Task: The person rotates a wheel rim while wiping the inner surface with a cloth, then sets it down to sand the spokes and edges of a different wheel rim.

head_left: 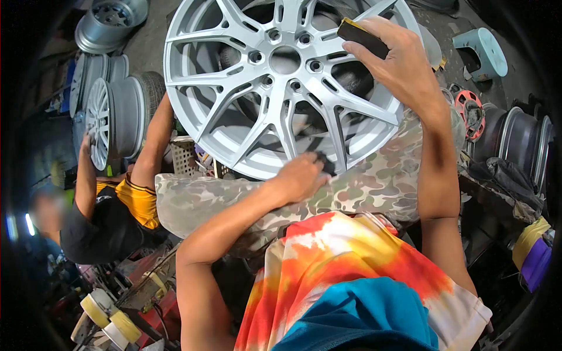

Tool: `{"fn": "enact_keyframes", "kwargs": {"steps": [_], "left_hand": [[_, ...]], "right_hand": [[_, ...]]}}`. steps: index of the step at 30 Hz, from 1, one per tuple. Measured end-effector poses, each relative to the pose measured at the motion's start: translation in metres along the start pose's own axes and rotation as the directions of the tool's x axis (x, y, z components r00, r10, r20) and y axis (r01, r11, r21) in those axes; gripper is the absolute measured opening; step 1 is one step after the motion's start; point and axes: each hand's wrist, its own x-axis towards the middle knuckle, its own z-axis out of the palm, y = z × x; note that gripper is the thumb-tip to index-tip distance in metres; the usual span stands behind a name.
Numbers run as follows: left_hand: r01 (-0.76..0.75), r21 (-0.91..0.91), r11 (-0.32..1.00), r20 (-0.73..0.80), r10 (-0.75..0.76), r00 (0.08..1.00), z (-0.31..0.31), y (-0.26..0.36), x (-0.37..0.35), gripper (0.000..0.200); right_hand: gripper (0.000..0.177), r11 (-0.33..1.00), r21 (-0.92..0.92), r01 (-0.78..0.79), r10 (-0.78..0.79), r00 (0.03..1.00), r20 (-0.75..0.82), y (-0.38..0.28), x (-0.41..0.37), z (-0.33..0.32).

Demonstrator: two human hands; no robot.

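Note:
A silver-grey multi-spoke alloy wheel (285, 109) is tilted up in front of me, with its centre hole and lug holes facing me. My right hand (401, 58) pinches a dark sanding block (364, 38) with a yellow edge between thumb and fingers, over the wheel's upper right spokes. Down at the lower rim, my left hand (300, 179) is closed around a small black pad (325, 164), partly hidden by the fingers, near the base of a spoke. Camouflage cloth (374, 169) covers my lap just below the wheel.
On the left, a person in yellow shorts (136, 199) handles another wheel (100, 124). More rims (111, 23) stand at the upper left, others (518, 140) at the right. A pale blue stool (489, 54) stands upper right. Yellow-and-white rolls (111, 316) lie lower left.

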Motion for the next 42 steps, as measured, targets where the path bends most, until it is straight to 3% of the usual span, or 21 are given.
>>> {"fn": "enact_keyframes", "kwargs": {"steps": [2, 4, 5, 8, 9, 11, 13, 15, 18, 22, 27, 29, 31, 32, 33, 34, 37, 39, 41, 42], "left_hand": [[-0.057, -0.023, 0.998, 0.058, 0.059, 0.997, 0.021, 0.003, -0.010, 0.055], [-0.107, -0.048, 0.993, -0.093, 0.102, 0.990, 0.030, 0.011, -0.020, 0.059], [-0.105, -0.051, 0.993, -0.093, 0.100, 0.991, 0.023, 0.013, -0.021, 0.059], [-0.077, -0.241, 0.967, 0.187, 0.124, 0.974, -0.010, 0.012, -0.015, 0.053], [-0.138, -0.378, 0.915, 0.154, 0.209, 0.966, -0.030, 0.003, -0.009, 0.044], [0.008, -0.424, 0.906, 0.006, -0.006, 1.000, -0.075, 0.003, -0.005, 0.031], [0.080, -0.299, 0.951, -0.378, -0.195, 0.905, -0.089, -0.022, 0.002, 0.026], [0.132, -0.032, 0.991, -0.696, -0.117, 0.709, -0.103, -0.049, 0.010, 0.022], [0.275, 0.029, 0.961, -0.608, -0.201, 0.768, -0.112, -0.072, 0.019, 0.020], [0.306, 0.154, 0.939, -0.569, -0.169, 0.805, -0.102, -0.075, 0.028, 0.019], [0.281, 0.183, 0.942, -0.560, -0.135, 0.817, -0.094, -0.079, 0.044, 0.021], [0.178, 0.046, 0.983, -0.568, -0.121, 0.814, -0.097, -0.083, 0.050, 0.026], [0.122, 0.038, 0.992, -0.583, -0.077, 0.809, -0.102, -0.087, 0.052, 0.028], [0.083, -0.500, 0.862, -0.481, -0.356, 0.801, -0.109, -0.075, 0.051, 0.028], [0.037, -0.884, 0.466, -0.246, -0.531, 0.811, -0.113, -0.068, 0.050, 0.028], [-0.082, -0.924, 0.374, -0.282, -0.520, 0.806, -0.111, -0.074, 0.050, 0.027], [-0.215, -0.968, 0.127, -0.249, -0.543, 0.802, -0.109, -0.072, 0.047, 0.025], [-0.200, -0.960, 0.194, -0.276, -0.557, 0.783, -0.113, -0.065, 0.043, 0.024], [-0.200, -0.920, 0.337, -0.349, -0.473, 0.809, -0.126, -0.058, 0.033, 0.022], [-0.240, -0.911, 0.335, -0.365, -0.387, 0.847, -0.134, -0.051, 0.029, 0.022]], "right_hand": [[0.031, 0.999, -0.012, 0.035, -0.035, 0.999, -0.001, -0.004, 0.001, 0.000], [0.030, 0.995, 0.039, -0.093, 0.092, 0.995, 0.031, -0.011, 0.003, 0.002], [0.030, 0.995, 0.040, -0.093, 0.091, 0.995, 0.035, -0.011, 0.003, 0.005], [0.031, 0.996, 0.016, -0.084, 0.083, 0.996, 0.044, -0.008, 0.003, 0.010], [0.031, 1.000, -0.023, -0.014, 0.015, 0.999, 0.036, -0.004, 0.002, 0.012], [0.031, 0.997, -0.058, 0.057, -0.055, 0.998, 0.033, -0.004, 0.003, 0.015], [0.032, 1.000, -0.018, -0.025, 0.027, 0.996, 0.091, -0.006, 0.004, 0.012], [0.031, 0.999, -0.030, 0.013, -0.011, 0.997, 0.073, -0.007, 0.003, 0.012], [0.029, 0.999, -0.010, 0.034, -0.033, 0.997, 0.069, 0.002, 0.001, 0.016], [0.031, 0.997, 0.057, 0.048, -0.051, 0.997, 0.050, 0.003, -0.003, 0.015], [0.030, 0.998, 0.061, 0.033, -0.034, 0.999, 0.014, 0.009, -0.007, 0.019], [0.030, 0.995, 0.058, 0.084, -0.084, 0.996, -0.008, 0.010, -0.006, 0.021], [0.030, 0.996, 0.058, 0.070, -0.071, 0.997, 0.023, 0.006, -0.006, 0.019], [0.029, 0.995, 0.026, 0.095, -0.095, 0.995, -0.015, 0.005, -0.007, 0.021], [0.028, 0.993, -0.010, 0.116, -0.116, 0.992, -0.055, 0.004, -0.007, 0.021], [0.027, 0.999, 0.040, 0.036, -0.038, 0.998, 0.052, 0.003, -0.007, 0.017], [0.026, 0.997, 0.076, 0.023, -0.031, 0.994, 0.101, 0.003, -0.006, 0.016], [0.025, 0.999, 0.035, -0.010, 0.005, 0.991, 0.136, 0.003, -0.007, 0.018], [0.026, 0.998, 0.034, -0.043, 0.037, 0.986, 0.160, 0.001, -0.006, 0.021], [0.026, 0.999, 0.026, -0.033, 0.029, 0.986, 0.164, 0.000, -0.007, 0.024]]}}
